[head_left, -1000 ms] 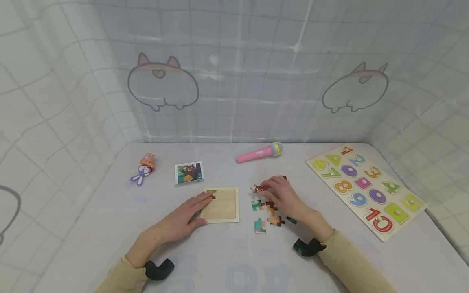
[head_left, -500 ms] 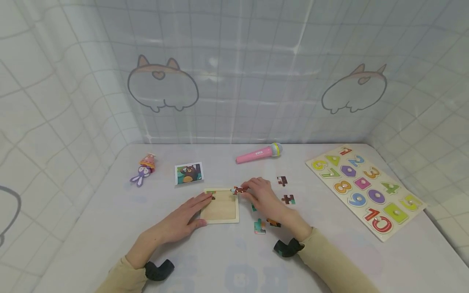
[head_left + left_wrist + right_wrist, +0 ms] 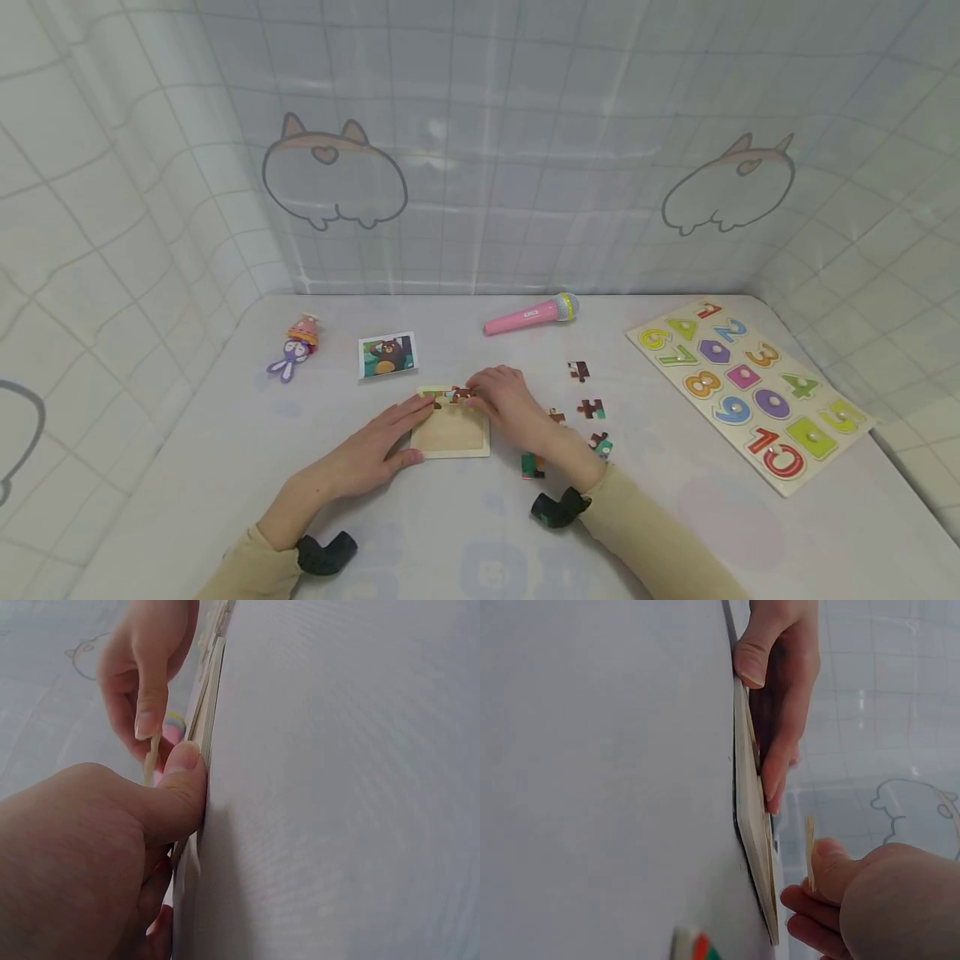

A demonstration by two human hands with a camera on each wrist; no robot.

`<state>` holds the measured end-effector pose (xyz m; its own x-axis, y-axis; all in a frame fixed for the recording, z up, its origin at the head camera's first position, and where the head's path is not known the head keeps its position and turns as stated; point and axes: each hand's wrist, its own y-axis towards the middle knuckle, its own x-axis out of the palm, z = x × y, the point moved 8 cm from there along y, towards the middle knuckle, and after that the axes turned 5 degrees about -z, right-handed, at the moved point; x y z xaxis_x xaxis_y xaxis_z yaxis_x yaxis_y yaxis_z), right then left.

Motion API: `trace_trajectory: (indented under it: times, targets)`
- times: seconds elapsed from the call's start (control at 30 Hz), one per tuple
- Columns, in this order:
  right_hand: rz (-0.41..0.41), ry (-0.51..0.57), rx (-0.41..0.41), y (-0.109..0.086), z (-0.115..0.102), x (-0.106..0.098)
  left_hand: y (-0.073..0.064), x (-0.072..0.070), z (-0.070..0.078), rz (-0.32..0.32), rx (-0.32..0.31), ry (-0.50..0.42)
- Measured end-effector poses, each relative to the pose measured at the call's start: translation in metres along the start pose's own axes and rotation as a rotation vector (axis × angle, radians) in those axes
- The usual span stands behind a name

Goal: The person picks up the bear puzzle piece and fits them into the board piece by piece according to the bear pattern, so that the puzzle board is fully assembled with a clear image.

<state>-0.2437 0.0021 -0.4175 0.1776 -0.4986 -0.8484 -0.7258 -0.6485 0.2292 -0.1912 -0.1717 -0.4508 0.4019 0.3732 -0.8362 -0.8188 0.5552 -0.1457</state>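
My left hand (image 3: 371, 446) rests on the left side of a shallow wooden puzzle tray (image 3: 459, 442), fingers straight and thumb at its front corner. A jigsaw piece (image 3: 437, 395) with green and brown on it lies in the tray's far left corner, partly under those fingertips. Between thumb and fingers, my right hand (image 3: 508, 406) pinches a brown bear jigsaw piece (image 3: 459, 396) over the tray's far side. In the right wrist view that pinched piece (image 3: 810, 853) is seen edge-on, apart from the tray. Several loose jigsaw pieces (image 3: 591, 408) lie right of the tray, some hidden by my right forearm.
Behind the tray lie a bear picture card (image 3: 387, 355) and a pink toy microphone (image 3: 531, 316). A purple rabbit toy (image 3: 295, 348) is at the far left. A number-and-shape board (image 3: 750, 387) covers the right side. A curtain-like wall (image 3: 480, 208) closes off the back.
My right hand has carried the bear piece leftward from the loose pieces to above the tray, uncovering some pieces on the right. My left hand has stayed on the tray.
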Motion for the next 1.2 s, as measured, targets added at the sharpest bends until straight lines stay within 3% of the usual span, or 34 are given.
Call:
trace_trajectory:
  times: [0.3, 0.73, 1.2]
  targets:
    - [0.02, -0.041, -0.01, 0.009, -0.004, 0.007, 0.0, -0.001, 0.002, 0.004, 0.02, -0.015]
    - [0.029, -0.094, 0.0, 0.007, -0.003, 0.012, 0.0, -0.001, 0.004, 0.012, 0.012, -0.012]
    - [0.074, -0.174, -0.032, 0.003, -0.008, 0.014, 0.003, 0.0, 0.008, 0.069, -0.008, 0.038]
